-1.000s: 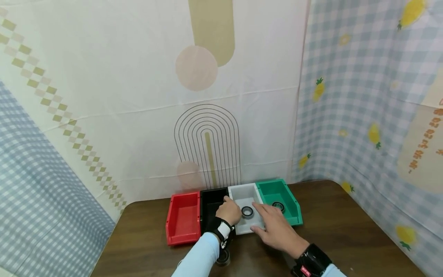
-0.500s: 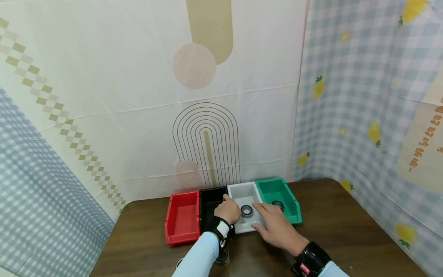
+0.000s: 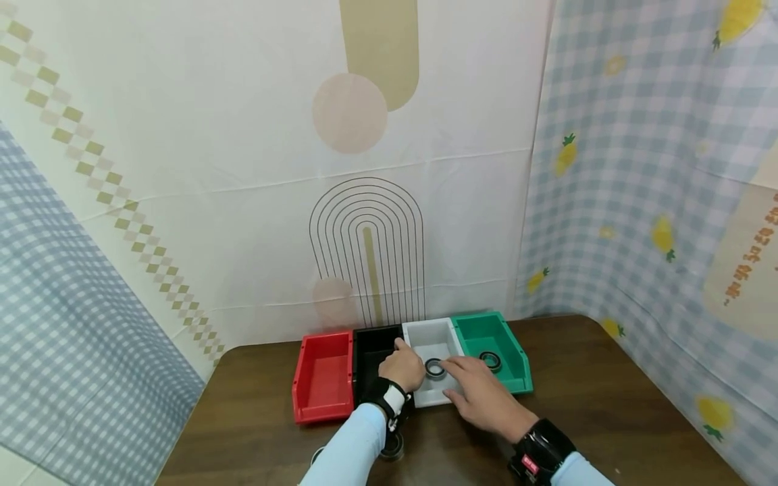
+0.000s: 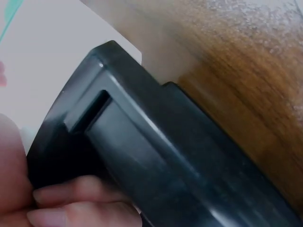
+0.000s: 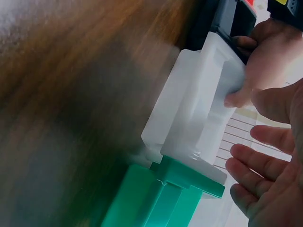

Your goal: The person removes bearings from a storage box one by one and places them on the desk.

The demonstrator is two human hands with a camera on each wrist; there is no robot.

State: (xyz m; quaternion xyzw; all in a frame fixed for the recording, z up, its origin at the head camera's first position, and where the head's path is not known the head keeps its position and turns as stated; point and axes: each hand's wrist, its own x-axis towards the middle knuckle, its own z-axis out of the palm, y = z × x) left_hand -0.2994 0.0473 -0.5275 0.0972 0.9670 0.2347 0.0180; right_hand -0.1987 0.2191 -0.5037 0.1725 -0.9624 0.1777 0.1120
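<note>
Four small bins stand in a row: red, black, white and green. A dark metal ring lies in the white bin, and a second ring lies in the green one. My left hand grips the walls where the black and white bins meet; its curled fingers press on the black bin. My right hand reaches over the white bin's front corner with straight fingers, its forefinger right beside the first ring and holding nothing.
The bins sit at the back of a brown wooden table, against hanging patterned cloth. A third ring lies on the table under my left forearm. Bare wood extends left, right and in front of the bins.
My right forefinger has edged slightly left toward the ring in the white bin. My left hand keeps its grip and the bins have not moved.
</note>
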